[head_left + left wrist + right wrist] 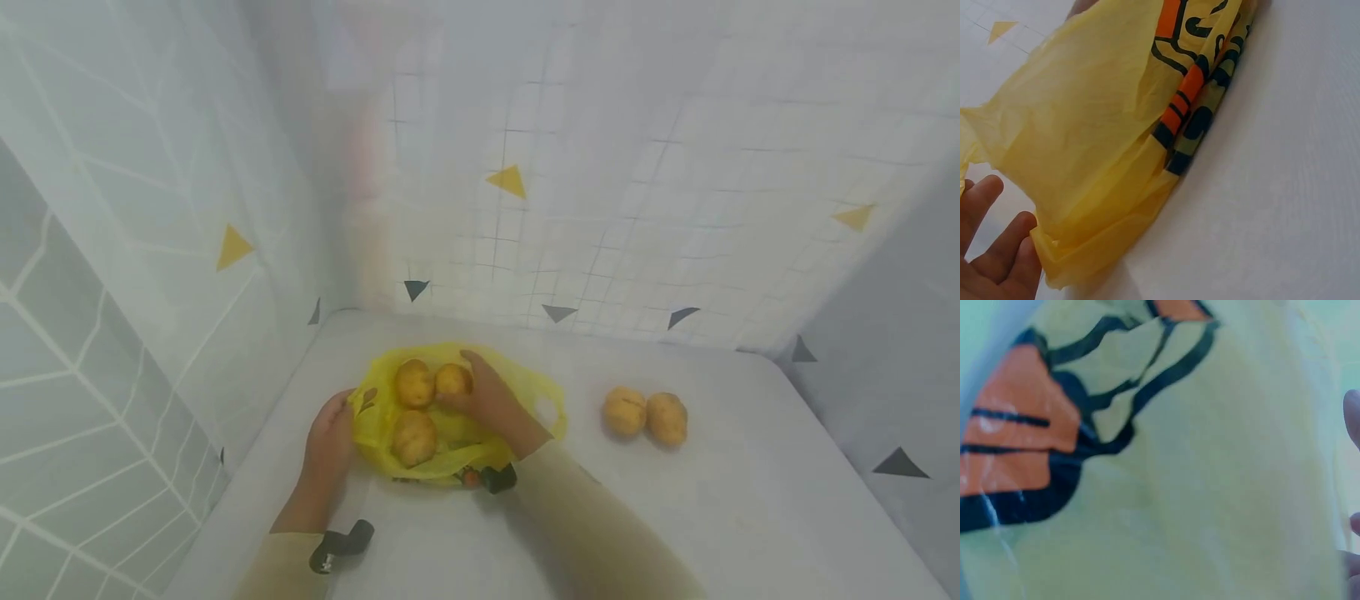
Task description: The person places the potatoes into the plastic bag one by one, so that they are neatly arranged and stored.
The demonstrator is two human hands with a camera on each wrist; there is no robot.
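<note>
A yellow plastic bag (463,433) lies spread on the table, its printed side showing in the left wrist view. Two potatoes, one at the upper left (414,383) and one lower down (415,437), sit within its opening. A third potato (452,379) is beside the upper one, and my right hand (491,400) grips it between thumb and fingers. At the bag's left edge, my left hand (330,437) pinches the plastic; its fingertips (1024,222) show right at the edge in the left wrist view. Bag plastic (1210,487) fills most of the right wrist view.
Two more potatoes, a left one (625,412) and a right one (667,419), lie side by side on the white table (750,500), right of the bag. Pale walls with grid lines and triangle marks, such as a yellow triangle (510,181), surround the table.
</note>
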